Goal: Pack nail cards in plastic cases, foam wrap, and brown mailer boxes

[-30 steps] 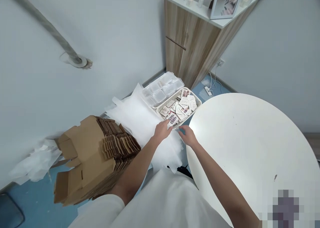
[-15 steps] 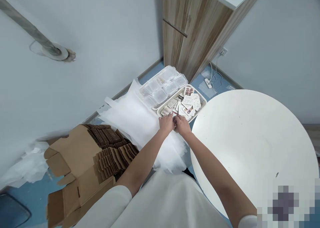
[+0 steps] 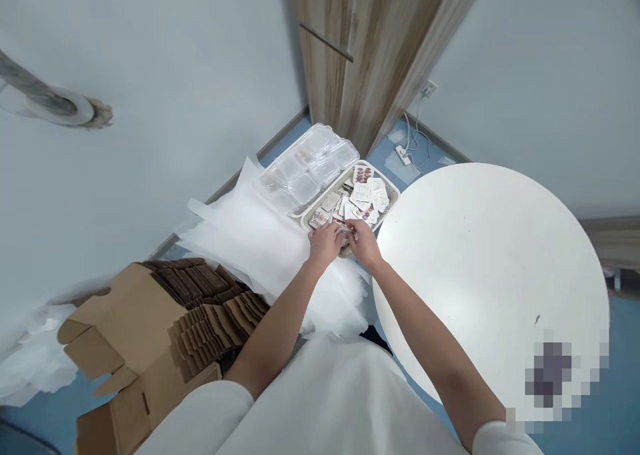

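Observation:
Both hands meet at the near end of a white basket [image 3: 395,192] heaped with small printed cards [image 3: 369,192]. My left hand [image 3: 325,244] has its fingers curled, pinching a small item that looks like a clear packet [image 3: 344,236]. Opposite it, my right hand [image 3: 364,244] closes thumb and fingers on the same item. The fingers cover most of it, so its kind is unclear. Some cards show rows of dark reddish ovals; others carry printed text. Against the basket's left side lies a clear plastic tray [image 3: 300,172] with compartments.
White sheets [image 3: 280,242] are piled left of the basket. An open cardboard box [image 3: 135,315] with stacked brown folded cartons [image 3: 215,328] stands lower left. A round white table [image 3: 490,262] borders the basket on the right. Behind rises a wooden cabinet [image 3: 355,62]; a power strip [image 3: 403,154] lies on the floor.
The whole view has shifted, so the scene sits further left. My fingers have moved slightly on the small item, and a dark reddish patch between them no longer shows.

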Motion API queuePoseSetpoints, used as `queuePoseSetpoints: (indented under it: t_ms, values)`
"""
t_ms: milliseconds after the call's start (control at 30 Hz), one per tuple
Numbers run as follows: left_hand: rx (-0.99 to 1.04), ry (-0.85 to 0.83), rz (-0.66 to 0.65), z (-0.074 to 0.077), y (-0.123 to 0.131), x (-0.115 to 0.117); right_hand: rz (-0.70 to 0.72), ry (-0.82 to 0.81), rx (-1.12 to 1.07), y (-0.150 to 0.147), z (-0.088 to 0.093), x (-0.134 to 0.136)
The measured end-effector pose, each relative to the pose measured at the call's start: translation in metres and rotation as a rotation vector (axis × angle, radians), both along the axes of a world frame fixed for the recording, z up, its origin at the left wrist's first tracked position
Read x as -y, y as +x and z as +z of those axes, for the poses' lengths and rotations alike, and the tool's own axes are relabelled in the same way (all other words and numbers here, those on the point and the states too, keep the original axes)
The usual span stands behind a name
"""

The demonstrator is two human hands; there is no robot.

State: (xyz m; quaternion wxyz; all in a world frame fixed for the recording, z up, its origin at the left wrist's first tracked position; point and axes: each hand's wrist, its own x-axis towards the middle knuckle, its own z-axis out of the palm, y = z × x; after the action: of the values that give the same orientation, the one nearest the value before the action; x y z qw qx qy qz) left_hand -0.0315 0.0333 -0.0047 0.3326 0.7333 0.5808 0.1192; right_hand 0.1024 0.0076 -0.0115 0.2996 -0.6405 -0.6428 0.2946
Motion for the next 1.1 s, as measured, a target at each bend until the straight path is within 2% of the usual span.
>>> queuePoseSetpoints:
  t_ms: [67,167,333,433,567,700,833,1100]
  values:
    - [0.175,-0.031,-0.030,0.007,0.005,0.004,-0.138,0.021,-0.136,0.011,0.012,0.010]
    - [0.461,-0.196,-0.046,0.016,0.021,0.018,-0.349,-0.012,-0.378,0.035,0.030,0.039]
    - [0.845,-0.618,-0.074,0.034,0.061,0.064,-0.585,-0.116,-0.707,0.073,0.051,0.125]
    - [0.892,-0.798,-0.111,0.044,0.084,0.100,-0.692,-0.134,-0.798,0.089,0.058,0.180]
    - [0.811,-0.955,-0.175,0.052,0.111,0.151,-0.749,-0.116,-0.894,0.104,0.064,0.238]
    - [0.708,-0.950,-0.236,0.056,0.133,0.189,-0.826,-0.089,-0.958,0.123,0.064,0.283]
    - [0.647,-0.871,-0.248,0.060,0.151,0.208,-0.875,-0.073,-0.995,0.147,0.060,0.313]
    - [0.577,-0.756,-0.191,0.060,0.177,0.232,-0.845,-0.061,-1.016,0.177,0.053,0.332]
